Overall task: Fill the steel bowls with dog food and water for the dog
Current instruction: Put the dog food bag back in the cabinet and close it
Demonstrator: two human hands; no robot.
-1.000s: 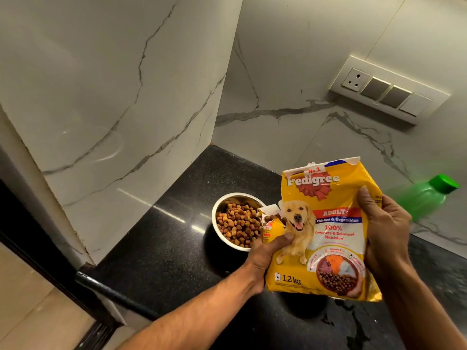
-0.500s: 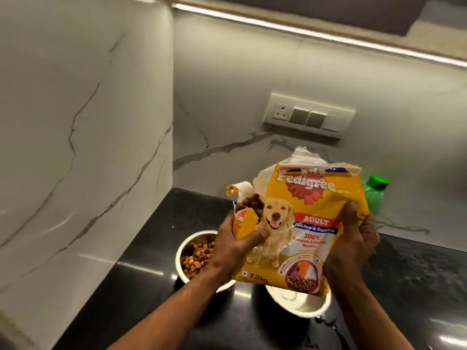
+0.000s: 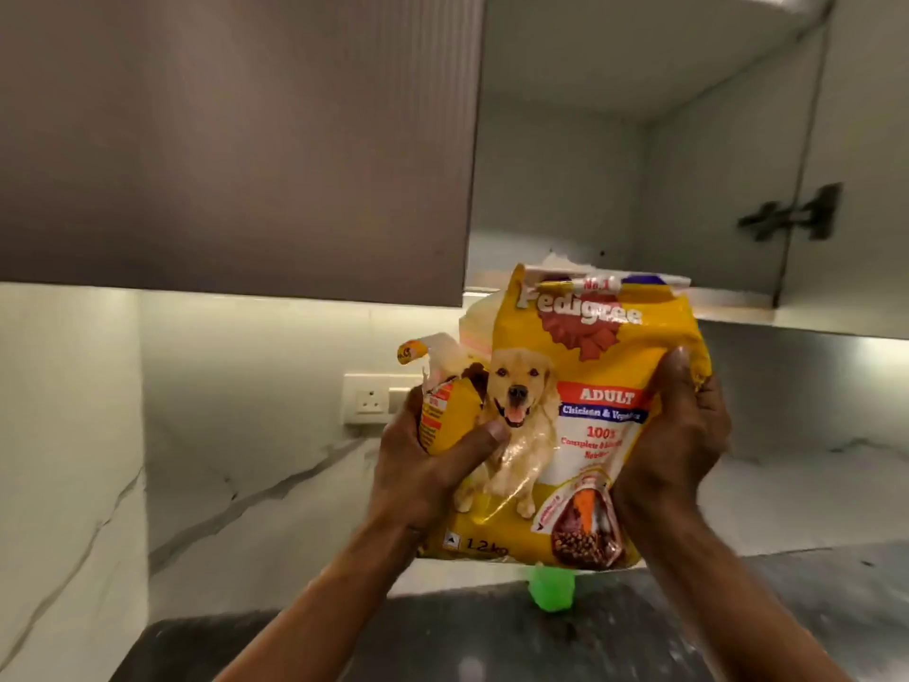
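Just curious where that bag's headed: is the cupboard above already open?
Yes, the cupboard stands open, its pale inside showing behind the bag held in both hands.

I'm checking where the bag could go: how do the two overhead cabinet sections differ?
The left cabinet is closed, showing a dark grey-brown door; the right cabinet stands open, showing a pale interior. The left's front hides any contents; the right's visible interior looks bare, with a hinge on its side. Both hang above the black counter, level with the raised dog food bag.

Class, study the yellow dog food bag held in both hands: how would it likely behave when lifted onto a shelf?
The dog food bag probably flexes: its sides crease under the left hand and right hand. Its torn corner gapes, so tipping may spill kibble. The glossy film looks slippery.
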